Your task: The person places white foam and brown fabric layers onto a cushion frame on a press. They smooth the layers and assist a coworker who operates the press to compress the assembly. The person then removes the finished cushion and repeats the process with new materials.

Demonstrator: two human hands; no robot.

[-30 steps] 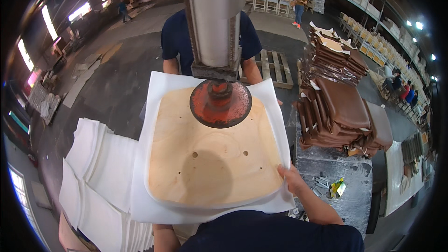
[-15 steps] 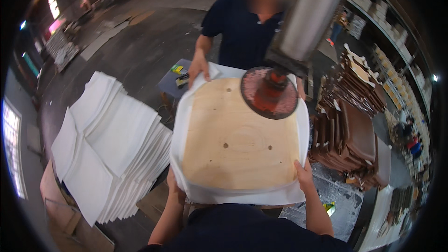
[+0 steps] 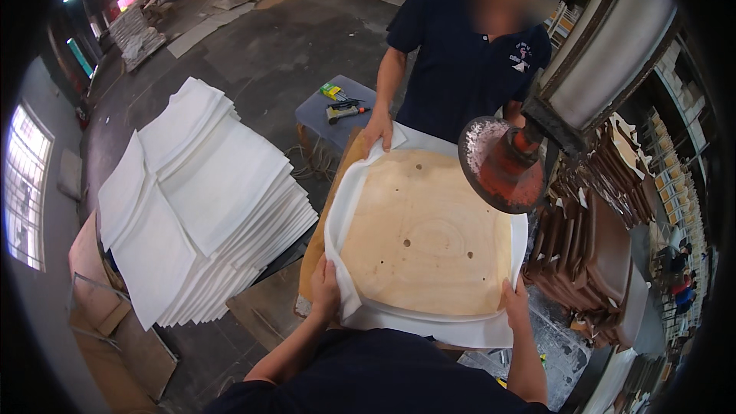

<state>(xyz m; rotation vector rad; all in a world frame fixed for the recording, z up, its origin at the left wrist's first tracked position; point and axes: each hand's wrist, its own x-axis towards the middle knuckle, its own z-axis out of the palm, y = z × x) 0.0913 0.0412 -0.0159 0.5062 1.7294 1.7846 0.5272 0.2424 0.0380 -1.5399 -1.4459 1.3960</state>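
A pale wooden seat board (image 3: 429,249) with several drilled holes lies on a white padding sheet (image 3: 468,332), whose edges curl up around it. My left hand (image 3: 325,291) is closed on the sheet's turned-up edge at the near left corner. At the near right corner my right hand (image 3: 515,303) grips the sheet beside the board's edge, thumb on top. Across from me, a co-worker's hand (image 3: 379,130) holds the far left corner of the sheet. A round red-and-dark press disc (image 3: 506,165) hangs over the board's far right part, hiding that corner.
A tall stack of white padding sheets (image 3: 207,199) stands on the left. Behind it a grey stool (image 3: 333,111) carries a small tool. Brown upholstered pieces (image 3: 586,253) are piled on the right. The press's metal cylinder (image 3: 625,42) slants in from the upper right.
The view has swung, so everything sits differently in it. My left hand now shows higher on the sheet's left edge, its fingers closed there. My right hand keeps its corner.
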